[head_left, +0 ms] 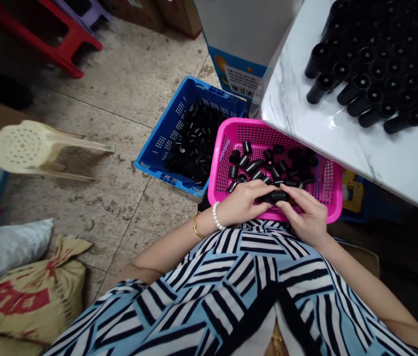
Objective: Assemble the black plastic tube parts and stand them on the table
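My left hand (240, 203), with a pearl bracelet at the wrist, is closed on one end of a short black plastic cylinder (278, 197) over the near rim of the pink basket. My right hand (306, 213) grips the other end between thumb and fingers. Whether this is one piece or two pushed together I cannot tell, since my fingers cover part of it. In the pink basket (337, 198) lie several loose black cylinders (255, 165), some tipped on their sides.
A blue crate (157, 141) of small black parts stands left of the basket. The white marbled table (286, 94) at right bears rows of upright black tubes (360, 84). A cream stool (27, 146) lies on its side on the floor, near a tied sack (42, 291).
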Available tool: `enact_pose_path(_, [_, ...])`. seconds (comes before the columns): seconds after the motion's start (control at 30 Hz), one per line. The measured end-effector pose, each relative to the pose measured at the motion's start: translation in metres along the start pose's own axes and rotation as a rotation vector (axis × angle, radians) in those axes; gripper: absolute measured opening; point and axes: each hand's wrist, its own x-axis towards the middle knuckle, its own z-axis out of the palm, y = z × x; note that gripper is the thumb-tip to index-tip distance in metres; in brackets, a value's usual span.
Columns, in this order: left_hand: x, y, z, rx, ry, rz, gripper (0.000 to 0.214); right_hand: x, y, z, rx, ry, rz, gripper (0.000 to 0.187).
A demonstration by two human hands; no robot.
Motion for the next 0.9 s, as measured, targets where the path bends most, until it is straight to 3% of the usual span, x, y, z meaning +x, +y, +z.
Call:
enact_pose_path(0.2, [-0.003, -0.009, 0.005, 0.016, -0.012, -0.046, 0.034, -0.001, 0.006, 0.009, 0.04, -0.03, 0.116, 0.033])
enact_pose_path(0.37, [-0.003, -0.004, 0.003, 0.063, -0.072, -0.063, 0.026, -0.001, 0.006, 0.012, 0.049, -0.118, 0.145, 0.03])
enact_pose_path(0.43, [-0.002, 0.0, 0.001, 0.106, -0.147, -0.073, 0.024, -0.002, 0.006, 0.009, 0.032, -0.165, 0.1, 0.03])
enact_pose_path(0.57, [-0.004, 0.002, -0.005, 0.081, -0.364, -0.037, 0.018, -0.005, 0.008, -0.01, 0.064, -0.277, -0.15, 0.039])
enact_pose_path(0.67, [-0.007, -0.001, -0.015, -0.07, -0.403, -0.041, 0.011, -0.002, 0.013, -0.028, 0.022, -0.234, -0.27, 0.035])
enact_pose_path(0.73, [-0.007, -0.003, -0.021, -0.202, -0.346, -0.11, 0.014, 0.005, 0.021, -0.036, -0.051, -0.119, -0.18, 0.024])
enact_pose_path(0.8, [-0.004, -0.002, -0.027, -0.305, -0.285, -0.232, 0.019, 0.019, 0.03, -0.037, -0.04, -0.03, 0.02, 0.014])
enact_pose_path(0.9, [0.006, 0.003, -0.033, -0.359, -0.212, -0.397, 0.013, 0.05, 0.047, -0.031, 0.071, -0.047, 0.274, 0.018])
